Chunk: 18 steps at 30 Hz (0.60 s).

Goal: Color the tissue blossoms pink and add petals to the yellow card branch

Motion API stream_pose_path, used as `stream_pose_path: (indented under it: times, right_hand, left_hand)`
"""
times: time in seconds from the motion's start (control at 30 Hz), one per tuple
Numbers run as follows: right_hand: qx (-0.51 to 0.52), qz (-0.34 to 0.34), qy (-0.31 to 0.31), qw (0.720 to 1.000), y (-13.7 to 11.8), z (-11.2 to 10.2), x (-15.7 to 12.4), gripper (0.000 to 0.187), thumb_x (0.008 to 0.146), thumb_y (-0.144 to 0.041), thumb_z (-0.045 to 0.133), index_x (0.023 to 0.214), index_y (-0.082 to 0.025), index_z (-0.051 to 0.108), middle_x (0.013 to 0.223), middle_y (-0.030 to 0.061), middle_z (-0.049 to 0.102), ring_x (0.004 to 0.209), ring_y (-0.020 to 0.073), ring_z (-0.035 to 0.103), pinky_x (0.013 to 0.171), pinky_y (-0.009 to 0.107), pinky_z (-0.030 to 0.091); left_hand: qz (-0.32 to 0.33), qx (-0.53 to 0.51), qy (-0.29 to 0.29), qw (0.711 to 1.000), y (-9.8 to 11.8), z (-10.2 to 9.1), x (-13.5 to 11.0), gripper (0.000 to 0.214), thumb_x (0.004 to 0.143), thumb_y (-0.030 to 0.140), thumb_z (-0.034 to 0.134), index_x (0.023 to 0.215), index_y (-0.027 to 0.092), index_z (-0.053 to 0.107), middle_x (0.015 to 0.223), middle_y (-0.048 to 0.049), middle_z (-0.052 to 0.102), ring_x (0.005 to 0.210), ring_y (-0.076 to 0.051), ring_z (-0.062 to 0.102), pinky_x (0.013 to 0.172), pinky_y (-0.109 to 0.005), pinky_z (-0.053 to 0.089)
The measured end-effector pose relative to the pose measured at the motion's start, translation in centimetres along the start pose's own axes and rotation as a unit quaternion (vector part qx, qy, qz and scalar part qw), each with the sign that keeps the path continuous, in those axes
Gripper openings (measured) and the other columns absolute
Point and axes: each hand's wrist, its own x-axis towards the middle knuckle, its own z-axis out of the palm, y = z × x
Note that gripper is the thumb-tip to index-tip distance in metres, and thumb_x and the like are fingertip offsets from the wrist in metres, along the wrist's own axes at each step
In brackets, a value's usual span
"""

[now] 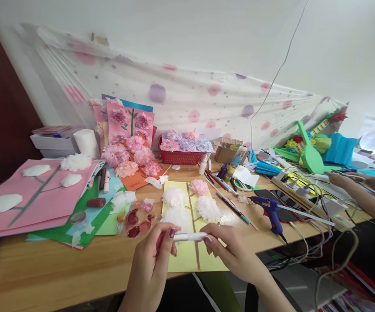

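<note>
A slim white pen-like stick (190, 237) with a grey band lies level between my hands. My left hand (157, 249) pinches its left end between thumb and fingers, and my right hand (229, 248) grips the other end. Just beneath is a yellow paper sheet (182, 259) on the table's front edge, with a brown stem drawn down it. Fluffy white paper flowers (208, 208) and one pink flower (198, 187) sit on the sheet. My hands partly cover the lower left white flower.
Left of the sheet lies a plastic palette (139, 222) stained dark red. Pink sheets (49, 190) with white petals are further left. A blue glue gun (269, 212) and tangled cables stand right. Behind is a red basket (182, 157) of flowers. Another person's arms (363, 188) reach in from the right.
</note>
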Motion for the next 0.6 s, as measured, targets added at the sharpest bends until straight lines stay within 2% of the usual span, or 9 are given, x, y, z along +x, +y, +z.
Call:
stream_pose_path:
  times: [0.1,0.2,0.3,0.37,0.43,0.5,0.6]
  right_hand:
    - [0.083,-0.016,0.074,0.994,-0.1,1.1,0.2,0.046,0.101,-0.045,0.035,0.065,-0.02,0.049,0.054,-0.0034,0.047,0.052,0.0104,0.043,0.055,0.023,0.034]
    - [0.082,-0.037,0.113,0.99,-0.7,2.3,0.6,0.051,0.097,-0.05,0.041,0.056,-0.02,0.037,0.052,-0.0036,0.04,0.051,0.0103,0.038,0.051,0.025,0.03]
    - [0.06,-0.052,0.111,0.991,-1.4,3.2,1.0,0.049,0.093,-0.046,0.048,0.055,-0.021,0.031,0.051,-0.0047,0.036,0.05,0.0092,0.035,0.049,0.024,0.027]
    - [0.06,-0.047,0.102,0.992,-1.7,3.2,1.1,0.042,0.094,-0.04,0.049,0.059,-0.02,0.038,0.052,-0.0045,0.042,0.05,0.009,0.039,0.05,0.023,0.03]
    - [0.063,-0.032,0.087,0.994,-1.9,2.9,1.1,0.034,0.096,-0.036,0.046,0.067,-0.02,0.049,0.057,-0.0025,0.054,0.053,0.0097,0.049,0.052,0.022,0.036]
    - [0.054,-0.025,0.085,0.995,-1.8,2.3,1.2,0.033,0.098,-0.035,0.044,0.071,-0.019,0.055,0.062,-0.0004,0.062,0.056,0.0106,0.056,0.055,0.022,0.04]
    - [-0.009,-0.012,0.111,0.994,-0.9,1.1,1.5,0.037,0.099,-0.036,0.041,0.071,-0.019,0.059,0.067,0.0017,0.066,0.06,0.0123,0.059,0.058,0.024,0.041]
  left_hand:
    - [-0.042,-0.005,-0.025,0.999,-0.6,0.8,-0.6,0.051,0.093,0.061,0.034,0.087,0.02,0.063,0.045,0.0057,0.038,0.041,-0.012,0.04,0.043,-0.023,0.032]
    - [-0.038,0.013,-0.073,0.997,-0.9,2.5,-1.5,0.051,0.096,0.058,0.031,0.078,0.02,0.059,0.043,0.0066,0.035,0.038,-0.011,0.035,0.041,-0.023,0.027]
    - [0.03,0.049,-0.092,0.994,-1.0,3.8,-2.2,0.047,0.099,0.049,0.029,0.076,0.02,0.059,0.044,0.003,0.045,0.039,-0.012,0.044,0.043,-0.024,0.03]
    - [0.075,0.084,-0.068,0.991,-1.2,4.0,-2.2,0.043,0.099,0.042,0.03,0.083,0.019,0.063,0.051,-0.0011,0.058,0.044,-0.015,0.055,0.046,-0.025,0.037]
    - [0.101,0.119,-0.037,0.987,-1.5,3.5,-2.1,0.036,0.099,0.035,0.032,0.095,0.02,0.065,0.065,-0.0041,0.069,0.055,-0.017,0.065,0.052,-0.024,0.043]
    - [0.116,0.156,-0.024,0.981,-1.8,2.8,-1.9,0.03,0.099,0.029,0.036,0.104,0.023,0.064,0.076,-0.0032,0.074,0.066,-0.016,0.071,0.058,-0.022,0.047]
    - [0.147,0.213,-0.018,0.966,-2.4,2.0,-1.8,0.026,0.098,0.024,0.039,0.105,0.025,0.064,0.073,0.0005,0.074,0.066,-0.015,0.071,0.059,-0.021,0.047]
